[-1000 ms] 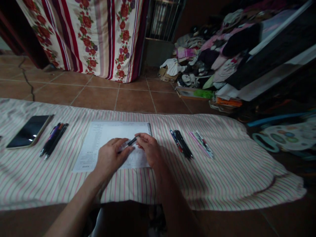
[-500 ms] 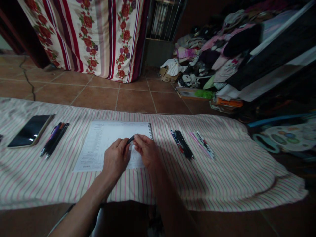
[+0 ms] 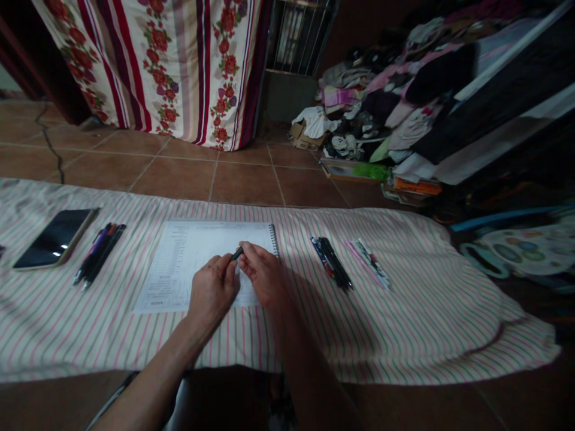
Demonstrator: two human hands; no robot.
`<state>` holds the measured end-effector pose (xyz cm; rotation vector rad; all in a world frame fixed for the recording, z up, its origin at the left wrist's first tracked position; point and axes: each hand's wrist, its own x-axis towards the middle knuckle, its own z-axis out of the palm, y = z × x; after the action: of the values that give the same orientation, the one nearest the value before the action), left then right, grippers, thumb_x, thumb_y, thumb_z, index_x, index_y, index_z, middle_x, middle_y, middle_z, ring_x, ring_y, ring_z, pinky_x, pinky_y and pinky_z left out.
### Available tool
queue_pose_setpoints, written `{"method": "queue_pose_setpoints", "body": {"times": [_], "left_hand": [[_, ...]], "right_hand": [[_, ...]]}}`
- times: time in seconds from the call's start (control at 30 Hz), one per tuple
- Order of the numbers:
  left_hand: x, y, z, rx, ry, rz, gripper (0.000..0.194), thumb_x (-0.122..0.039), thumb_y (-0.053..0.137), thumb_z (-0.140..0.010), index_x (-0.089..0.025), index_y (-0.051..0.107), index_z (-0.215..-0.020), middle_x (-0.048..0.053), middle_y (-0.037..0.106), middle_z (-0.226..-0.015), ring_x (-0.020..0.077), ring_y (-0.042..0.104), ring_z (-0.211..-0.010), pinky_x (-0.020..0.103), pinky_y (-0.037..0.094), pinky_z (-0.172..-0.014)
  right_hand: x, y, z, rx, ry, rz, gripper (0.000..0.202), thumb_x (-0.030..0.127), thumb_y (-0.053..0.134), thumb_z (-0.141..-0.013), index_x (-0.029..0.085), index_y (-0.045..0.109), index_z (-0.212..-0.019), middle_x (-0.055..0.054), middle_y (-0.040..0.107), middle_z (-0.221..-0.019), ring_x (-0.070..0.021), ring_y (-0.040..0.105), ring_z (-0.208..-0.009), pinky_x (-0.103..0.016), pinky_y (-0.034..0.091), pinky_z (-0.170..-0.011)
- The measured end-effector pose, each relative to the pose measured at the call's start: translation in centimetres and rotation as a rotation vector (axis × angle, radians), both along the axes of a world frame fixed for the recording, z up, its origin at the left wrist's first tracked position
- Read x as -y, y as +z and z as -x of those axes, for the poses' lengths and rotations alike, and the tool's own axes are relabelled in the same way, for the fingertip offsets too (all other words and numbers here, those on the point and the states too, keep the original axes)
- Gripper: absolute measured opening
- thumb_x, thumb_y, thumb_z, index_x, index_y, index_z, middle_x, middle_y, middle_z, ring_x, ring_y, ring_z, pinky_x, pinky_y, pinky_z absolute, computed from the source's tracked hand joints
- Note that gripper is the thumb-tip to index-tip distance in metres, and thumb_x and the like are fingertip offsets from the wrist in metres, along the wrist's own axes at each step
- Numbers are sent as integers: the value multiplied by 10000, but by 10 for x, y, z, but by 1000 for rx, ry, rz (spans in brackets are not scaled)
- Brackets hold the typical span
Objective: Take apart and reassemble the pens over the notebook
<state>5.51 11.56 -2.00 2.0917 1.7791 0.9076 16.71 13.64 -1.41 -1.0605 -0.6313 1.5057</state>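
Observation:
My left hand is closed around a dark pen, of which only a short length shows. The fingertips of my right hand pinch the pen's far end. Both hands are just above a spiral-bound notebook with a printed page facing up. To its right lie a bunch of dark pens and a smaller group of pink and patterned pens. Several more pens rest together left of the notebook.
A smartphone lies at the left on the striped cloth covering the work surface. Beyond it are a tiled floor, a flowered curtain and a heap of clothes. A blue-rimmed plastic item stands at the right.
My right fingertips and the pen's end have shifted slightly left, and less of the pen shows between my hands. The pens, notebook and phone stay where they were.

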Motion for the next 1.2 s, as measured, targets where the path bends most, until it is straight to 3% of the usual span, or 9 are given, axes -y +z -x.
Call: {"method": "queue_pose_setpoints", "body": {"times": [0.17,0.4,0.53,0.7,0.9,1.2], "left_hand": [[2,-1,-2,5,-21,8,292,-266,388,-895,-154,646,-972,39,626,-723,166,608,-655,267,446,-614],[0,0,-1,0,-26,20,296,-255,380,-894,-150,652,-941,49,638,-733,169,612,-665,268,450,-621],[-1,0,0,-15,-19,9,296,-260,382,-892,-149,655,-919,50,636,-721,174,612,-654,273,454,-617],[1,-2,-1,-16,-51,3,282,-243,395,-877,-140,645,-955,61,649,-751,178,621,-664,279,463,-622],[0,-1,-2,-10,-35,44,276,-236,388,-878,-153,650,-905,49,650,-718,178,623,-648,279,457,-608],[0,-2,-1,22,-32,18,257,-245,409,-875,-155,649,-899,57,666,-748,182,634,-676,294,475,-631]], "right_hand": [[-2,1,-1,51,-85,101,283,390,770,-549,170,647,-678,11,569,-638,-94,498,-600,-213,440,-576],[0,3,-6,32,-5,95,265,358,711,-635,189,709,-839,-29,676,-920,-92,551,-713,-170,448,-571],[-1,0,-4,-67,3,77,301,392,765,-598,164,675,-773,-17,654,-786,-84,563,-666,-195,492,-624],[-3,-3,-3,3,-72,105,275,338,798,-537,142,652,-663,12,605,-626,-70,528,-563,-201,489,-581],[-3,3,-7,-54,-35,127,231,276,744,-597,170,697,-797,-34,704,-860,-48,538,-561,-161,474,-530],[-4,3,-7,-93,-16,134,225,269,735,-633,172,688,-831,-41,707,-870,-62,585,-605,-140,484,-509]]}}
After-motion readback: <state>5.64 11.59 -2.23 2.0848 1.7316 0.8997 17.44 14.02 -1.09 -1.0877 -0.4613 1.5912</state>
